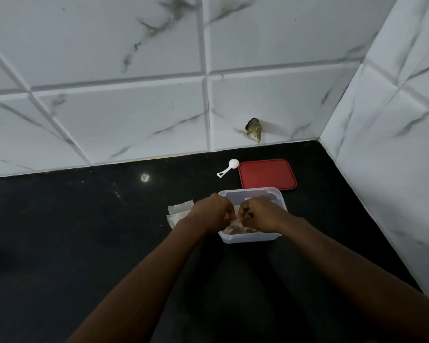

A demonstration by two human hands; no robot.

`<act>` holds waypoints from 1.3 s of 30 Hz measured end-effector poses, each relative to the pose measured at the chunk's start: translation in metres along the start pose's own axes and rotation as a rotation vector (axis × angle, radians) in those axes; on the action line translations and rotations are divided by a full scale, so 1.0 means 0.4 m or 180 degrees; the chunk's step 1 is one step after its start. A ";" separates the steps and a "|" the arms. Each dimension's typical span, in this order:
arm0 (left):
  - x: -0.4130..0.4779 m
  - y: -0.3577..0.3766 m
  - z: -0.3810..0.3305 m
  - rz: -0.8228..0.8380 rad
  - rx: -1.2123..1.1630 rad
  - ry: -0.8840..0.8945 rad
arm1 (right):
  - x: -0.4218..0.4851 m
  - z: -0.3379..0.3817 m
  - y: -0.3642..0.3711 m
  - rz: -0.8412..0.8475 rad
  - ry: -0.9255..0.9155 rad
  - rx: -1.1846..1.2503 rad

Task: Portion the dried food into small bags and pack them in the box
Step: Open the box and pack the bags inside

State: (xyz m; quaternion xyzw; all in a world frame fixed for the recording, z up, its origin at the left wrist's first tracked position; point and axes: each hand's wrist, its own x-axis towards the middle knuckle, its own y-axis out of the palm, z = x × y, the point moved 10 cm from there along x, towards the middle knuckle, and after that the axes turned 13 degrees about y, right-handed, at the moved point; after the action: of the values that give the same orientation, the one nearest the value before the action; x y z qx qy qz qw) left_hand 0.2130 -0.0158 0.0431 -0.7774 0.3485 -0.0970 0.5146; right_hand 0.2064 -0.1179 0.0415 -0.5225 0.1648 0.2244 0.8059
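Left hand (pixel 213 214): pinching the top of the small bag (pixel 238 227).
Right hand (pixel 260 214): pinching that same top.
Position: held over the clear box (pixel 253 194).
Red lid (pixel 266 174): behind the box, white scoop (pixel 229 167) beside it.

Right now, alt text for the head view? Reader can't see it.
A left hand and a right hand pinch a small bag of dried food over the front of a clear plastic box on a black counter. Empty bags lie left of the box. A red lid and white scoop lie behind it, near the marble-tiled wall.
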 end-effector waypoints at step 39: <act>-0.221 -0.268 0.141 -0.1677 -0.1494 -0.0007 | -0.037 0.277 -0.192 -0.0704 -0.0629 0.0338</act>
State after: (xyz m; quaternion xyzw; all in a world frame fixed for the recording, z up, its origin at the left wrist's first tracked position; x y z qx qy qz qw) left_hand 0.2238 0.1066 0.1292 -0.9378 0.1483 -0.1428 0.2797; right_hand 0.2383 -0.0464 0.1523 -0.4694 0.0378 0.1756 0.8645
